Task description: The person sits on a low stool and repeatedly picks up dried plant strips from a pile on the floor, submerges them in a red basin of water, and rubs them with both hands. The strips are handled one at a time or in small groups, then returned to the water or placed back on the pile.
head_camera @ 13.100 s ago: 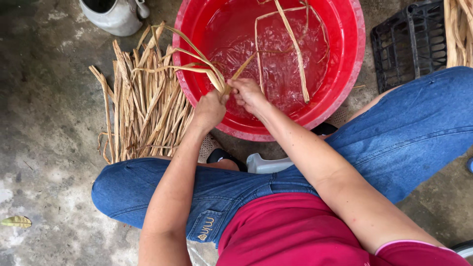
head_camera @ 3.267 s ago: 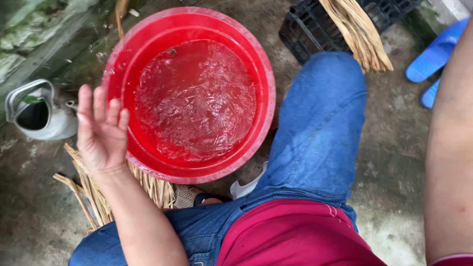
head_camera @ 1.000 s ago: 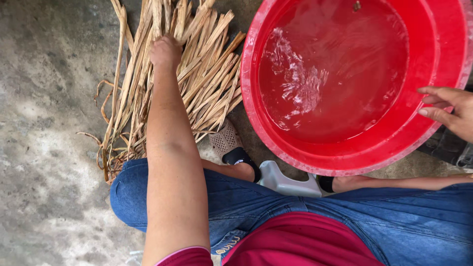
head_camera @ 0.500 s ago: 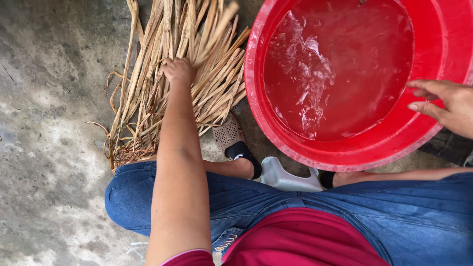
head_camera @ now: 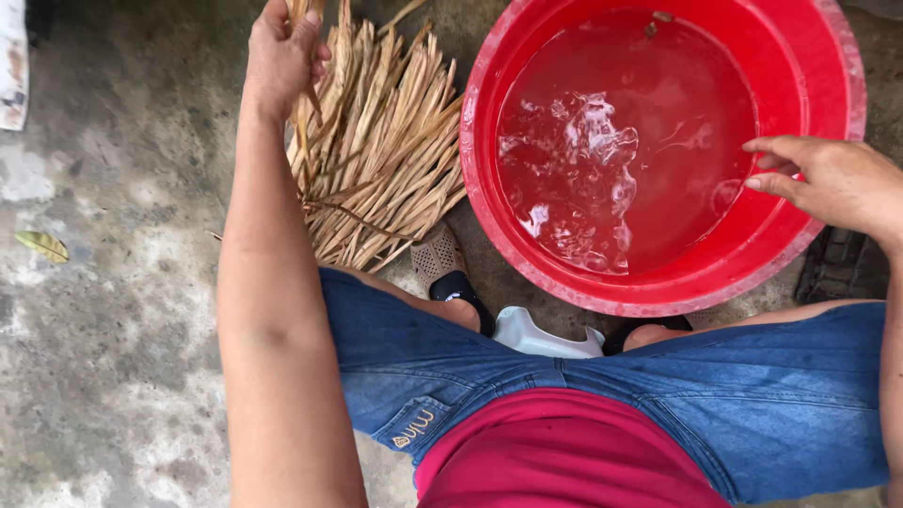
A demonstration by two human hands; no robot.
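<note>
The floor (head_camera: 103, 357) is rough grey concrete, stained in patches. The person sits low over it in blue jeans (head_camera: 658, 395) and a red top (head_camera: 564, 452), knees apart.

The basin (head_camera: 489, 216) is round, red plastic, and stands on the floor ahead of the right knee. It holds clear water (head_camera: 621, 160) with a rippled surface. A small dark scrap floats near the far rim.

The strips (head_camera: 386, 179) are dry, tan, flat plant lengths lying in a fanned pile on the floor, just beside the basin on its left. The near ends of the pile reach a beige perforated shoe (head_camera: 438, 259). A white stool (head_camera: 546, 334) shows between the legs.

The left hand (head_camera: 280, 58) is at the far end of the pile. Its fingers are closed on a few strips, which hang down from the fist onto the pile.

The right hand (head_camera: 832, 179) rests on the right rim of the basin. Its fingers are together and extended over the water, holding nothing.

A dark crate (head_camera: 837, 273) lies partly hidden behind the basin and under the right wrist. A yellow leaf (head_camera: 42, 246) lies on the floor at far left, well apart from the pile.
</note>
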